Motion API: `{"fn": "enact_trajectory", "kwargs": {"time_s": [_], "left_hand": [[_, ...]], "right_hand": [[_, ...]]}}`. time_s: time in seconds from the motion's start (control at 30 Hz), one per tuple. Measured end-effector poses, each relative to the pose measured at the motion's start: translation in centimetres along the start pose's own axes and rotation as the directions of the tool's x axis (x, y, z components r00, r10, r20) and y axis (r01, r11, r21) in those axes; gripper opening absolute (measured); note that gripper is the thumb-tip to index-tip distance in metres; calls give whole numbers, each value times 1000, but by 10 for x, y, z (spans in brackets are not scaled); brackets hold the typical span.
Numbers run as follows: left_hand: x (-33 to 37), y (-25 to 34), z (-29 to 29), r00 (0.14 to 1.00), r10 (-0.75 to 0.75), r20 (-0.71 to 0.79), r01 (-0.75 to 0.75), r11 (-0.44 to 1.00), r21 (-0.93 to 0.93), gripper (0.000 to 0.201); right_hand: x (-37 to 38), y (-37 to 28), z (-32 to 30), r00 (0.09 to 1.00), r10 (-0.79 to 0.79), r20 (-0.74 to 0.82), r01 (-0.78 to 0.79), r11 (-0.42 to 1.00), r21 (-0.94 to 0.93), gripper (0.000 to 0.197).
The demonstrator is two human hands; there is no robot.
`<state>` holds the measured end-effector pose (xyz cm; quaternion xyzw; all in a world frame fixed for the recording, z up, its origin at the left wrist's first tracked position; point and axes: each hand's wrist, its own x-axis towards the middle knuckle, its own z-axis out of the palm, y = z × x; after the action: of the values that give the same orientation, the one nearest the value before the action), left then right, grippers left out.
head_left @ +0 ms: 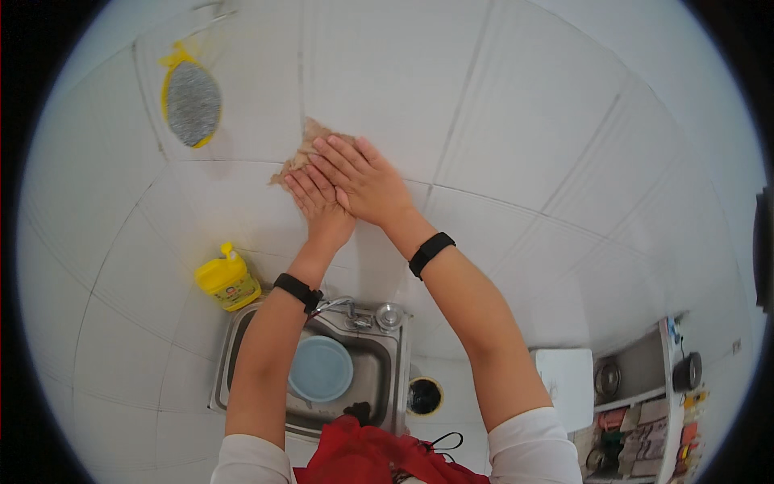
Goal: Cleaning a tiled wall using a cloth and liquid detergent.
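Note:
Both my arms reach up to the white tiled wall (387, 73). Under my palms a crumpled tan cloth (310, 148) is pressed flat against the tiles, its edges showing above and to the left of the fingers. My left hand (324, 211) lies on the cloth with fingers stretched out. Partly over it rests my right hand (367, 181), fingers also straight and its fingertips on the cloth. Neither hand is curled round anything. A black band circles each wrist.
Below is a steel sink (375, 355) with a faucet (347, 306) and a light blue basin (321, 369). A yellow jug (228, 280) stands at its back left corner. A grey scouring pad in yellow netting (193, 103) hangs upper left. Shelves (637, 403) stand lower right.

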<state>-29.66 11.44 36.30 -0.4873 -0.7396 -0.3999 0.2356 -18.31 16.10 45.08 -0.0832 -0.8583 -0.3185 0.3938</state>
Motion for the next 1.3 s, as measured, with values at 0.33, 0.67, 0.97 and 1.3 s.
{"fn": "enact_trajectory", "kwargs": {"time_s": [0.33, 0.67, 0.97, 1.3], "left_hand": [[-46, 113, 68, 953, 241, -183, -237, 970, 44, 84], [-77, 240, 118, 862, 434, -263, -452, 892, -9, 77], [-118, 247, 136, 766, 640, 55, -629, 729, 272, 64], [-138, 152, 130, 706, 657, 265, -677, 515, 526, 68]], "right_hand": [[-121, 72, -44, 998, 58, 15, -54, 982, -182, 56], [-255, 143, -72, 958, 283, -39, -285, 943, -172, 56], [-352, 108, -33, 845, 534, -16, -528, 829, -185, 60], [-329, 5, 33, 728, 685, 13, -683, 728, -67, 86]]}}
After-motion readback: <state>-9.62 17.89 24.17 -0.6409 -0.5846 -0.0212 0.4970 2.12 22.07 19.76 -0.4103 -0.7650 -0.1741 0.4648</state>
